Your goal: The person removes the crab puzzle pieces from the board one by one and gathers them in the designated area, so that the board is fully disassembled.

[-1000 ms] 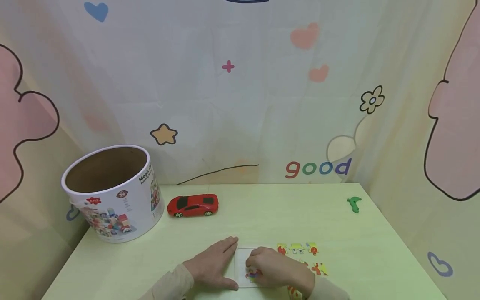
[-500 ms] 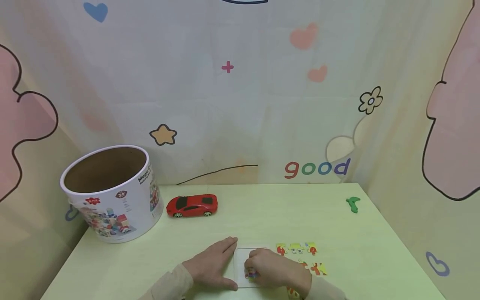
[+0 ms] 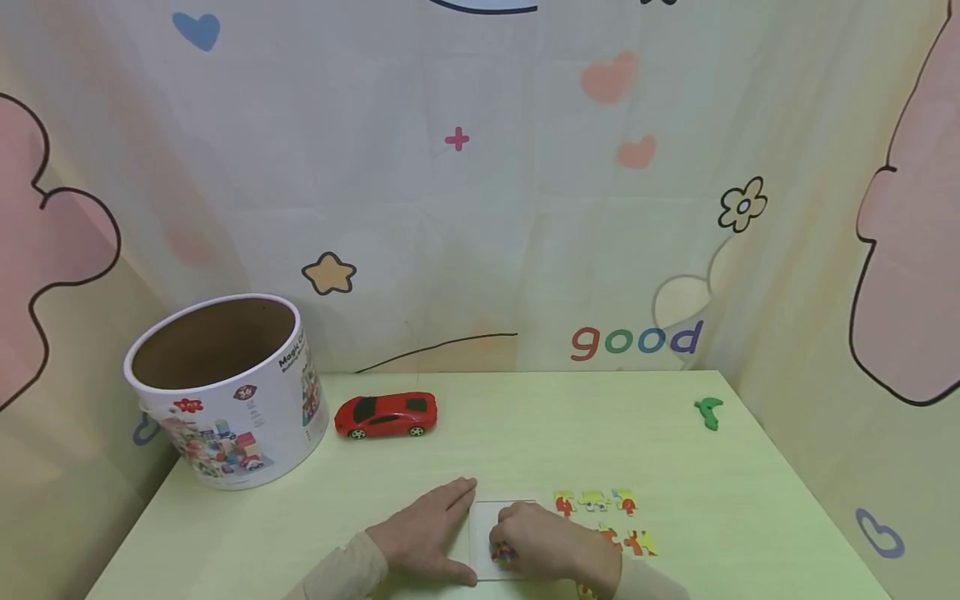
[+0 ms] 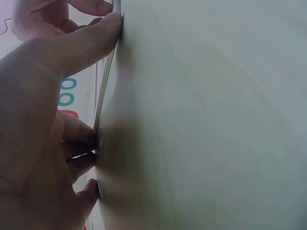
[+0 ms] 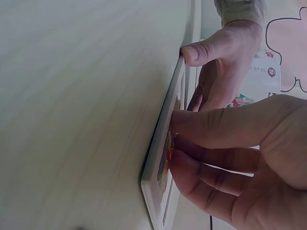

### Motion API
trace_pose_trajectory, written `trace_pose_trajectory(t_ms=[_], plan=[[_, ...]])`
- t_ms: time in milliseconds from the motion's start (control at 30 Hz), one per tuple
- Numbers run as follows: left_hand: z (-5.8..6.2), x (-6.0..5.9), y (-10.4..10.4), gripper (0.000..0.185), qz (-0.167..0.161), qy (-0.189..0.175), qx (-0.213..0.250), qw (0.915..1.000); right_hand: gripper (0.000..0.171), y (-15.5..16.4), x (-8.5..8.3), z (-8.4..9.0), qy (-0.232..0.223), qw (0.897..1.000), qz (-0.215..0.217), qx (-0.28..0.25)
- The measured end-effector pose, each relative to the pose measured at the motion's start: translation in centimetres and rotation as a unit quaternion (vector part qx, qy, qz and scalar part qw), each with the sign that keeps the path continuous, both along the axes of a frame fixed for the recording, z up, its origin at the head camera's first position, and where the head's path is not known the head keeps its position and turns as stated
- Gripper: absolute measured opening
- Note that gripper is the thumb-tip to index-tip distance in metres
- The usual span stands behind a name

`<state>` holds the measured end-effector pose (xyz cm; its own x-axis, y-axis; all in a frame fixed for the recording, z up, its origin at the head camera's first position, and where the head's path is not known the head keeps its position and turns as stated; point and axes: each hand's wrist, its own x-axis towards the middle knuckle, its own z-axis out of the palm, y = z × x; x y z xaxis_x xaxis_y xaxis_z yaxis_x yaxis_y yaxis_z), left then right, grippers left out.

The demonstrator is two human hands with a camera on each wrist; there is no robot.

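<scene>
A white puzzle tray [image 3: 482, 521] lies flat near the front edge of the table. My left hand [image 3: 426, 533] rests along its left side, fingers and thumb spread fairly straight; in the left wrist view the thumb and fingertips touch the tray edge. Over the tray, my right hand [image 3: 538, 537] has its fingers curled and pinches a small multicoloured puzzle piece [image 3: 502, 552] down at the tray's surface. The right wrist view shows the thumb and fingertips close around colourful pieces [image 5: 170, 146] inside the raised rim. The right hand hides much of the tray.
Several loose yellow and red puzzle pieces [image 3: 595, 502] lie right of the tray, some partly behind the right forearm. A red toy car [image 3: 386, 415] and a large white bucket [image 3: 240, 433] stand at the back left. A small green toy [image 3: 707, 413] lies at the back right.
The right hand shifts very slightly over the tray and covers a little more of the colourful piece. The left hand stays in place. The whole view tilts slightly.
</scene>
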<state>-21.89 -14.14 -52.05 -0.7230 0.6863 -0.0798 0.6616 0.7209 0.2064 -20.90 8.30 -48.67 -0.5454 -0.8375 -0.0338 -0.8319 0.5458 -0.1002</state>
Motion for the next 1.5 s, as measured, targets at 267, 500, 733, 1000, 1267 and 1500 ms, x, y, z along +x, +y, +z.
trace_pose_trajectory(t_ms=[267, 500, 733, 1000, 1267, 1500], plan=[[0.0, 0.1, 0.0, 0.110, 0.003, -0.005, -0.003, 1.0000, 0.011, -0.1, 0.3, 0.1, -0.007, 1.000, -0.007, 0.008], [-0.1, 0.2, 0.0, 0.110, -0.006, 0.004, -0.003, 1.0000, 0.010, 0.1, 0.4, 0.0, -0.018, 1.000, -0.013, -0.003], [-0.1, 0.2, 0.0, 0.110, -0.001, -0.001, -0.004, 1.0000, 0.014, 0.4, 0.4, -0.1, -0.004, 1.000, -0.012, -0.022], [0.1, 0.0, 0.1, 0.109, 0.003, -0.007, -0.001, 1.0000, 0.020, 0.5, 0.3, 0.3, -0.008, 1.000, -0.016, -0.025], [0.2, 0.0, 0.0, 0.109, 0.001, -0.009, 0.000, 1.0000, 0.020, 0.7, 0.2, 0.2, -0.007, 0.999, -0.007, -0.038], [0.1, 0.1, 0.0, 0.109, 0.000, -0.011, 0.004, 0.9999, 0.021, 0.9, 0.2, 0.2, -0.010, 0.999, 0.001, -0.051]])
